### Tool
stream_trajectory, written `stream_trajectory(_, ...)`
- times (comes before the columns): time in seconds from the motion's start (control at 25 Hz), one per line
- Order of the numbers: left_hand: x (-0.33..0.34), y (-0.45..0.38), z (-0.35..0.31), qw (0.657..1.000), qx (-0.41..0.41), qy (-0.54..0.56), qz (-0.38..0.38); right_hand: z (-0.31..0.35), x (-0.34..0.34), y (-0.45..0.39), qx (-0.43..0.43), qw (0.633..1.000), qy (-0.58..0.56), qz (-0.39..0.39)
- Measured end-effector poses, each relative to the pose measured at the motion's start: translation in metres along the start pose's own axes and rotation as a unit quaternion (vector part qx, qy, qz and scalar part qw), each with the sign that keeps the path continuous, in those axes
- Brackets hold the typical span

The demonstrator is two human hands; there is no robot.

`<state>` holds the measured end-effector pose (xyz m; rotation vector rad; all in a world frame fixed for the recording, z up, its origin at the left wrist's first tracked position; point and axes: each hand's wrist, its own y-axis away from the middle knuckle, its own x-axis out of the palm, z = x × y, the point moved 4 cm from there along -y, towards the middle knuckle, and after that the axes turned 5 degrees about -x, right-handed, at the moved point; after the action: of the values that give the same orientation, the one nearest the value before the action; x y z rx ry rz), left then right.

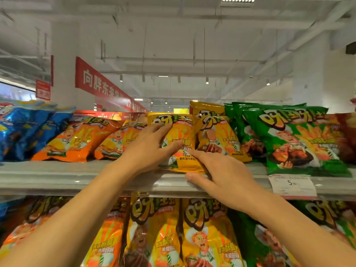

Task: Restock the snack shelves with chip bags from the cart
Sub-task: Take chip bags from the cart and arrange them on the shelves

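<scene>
Both bare forearms reach up from the bottom edge of the view toward the grey metal top shelf. Left hand lies flat on the front of a yellow foil chip bag that stands leaning back at the middle of that shelf; its fingers are straight and slightly spread, pressing the bag face, with the thumb touching lower down on the print. Right hand is just beside it to the right, fingers extended and apart: the index fingertip touches the bag's lower right portion, while the thumb rests along the clear plastic price rail on the shelf front. Neither hand curls around the bag. The bag's bottom edge sits at the shelf lip, slightly overhanging the rail. Immediately right of it stands a second yellow foil bag, touching it, and beyond that a row of green foil bags, the foremost of which overhangs the shelf front. A white paper price tag hangs on the rail below the green bags. Left of the handled bag lie two orange foil bags, tilted back, and further left a group of blue foil bags. On the lower shelf, orange, yellow and green bags of the same brand stand upright in a row. A red hanging banner with white characters runs along the aisle in the background.
</scene>
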<state>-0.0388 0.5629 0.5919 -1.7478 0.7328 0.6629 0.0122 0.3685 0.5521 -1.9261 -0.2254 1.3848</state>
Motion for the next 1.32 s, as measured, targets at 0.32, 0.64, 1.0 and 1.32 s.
stream_trajectory(0.32, 0.007, 0.044, -0.040, 0.972, 0.124, -0.009, -0.201, 0.011, -0.024, 0.047, 0.060, 0.993, -0.044, -0.097)
stream_trajectory(0.64, 0.134, 0.143, -0.165, 0.917, 0.348, 0.185, -0.059, -0.010, -0.045, 0.231, 0.257, 0.958, -0.044, -0.116)
stream_trajectory(1.0, 0.362, 0.261, -0.305, 0.858, 0.381, 0.245, 0.241, -0.099, -0.014, 0.525, 0.561, 0.825, -0.069, -0.016)
stream_trajectory(1.32, 0.673, 0.377, -0.387, 0.795, 0.244, 0.187, 0.523, -0.246, 0.166, 0.854, 0.856, 0.430, -0.279, -0.063)
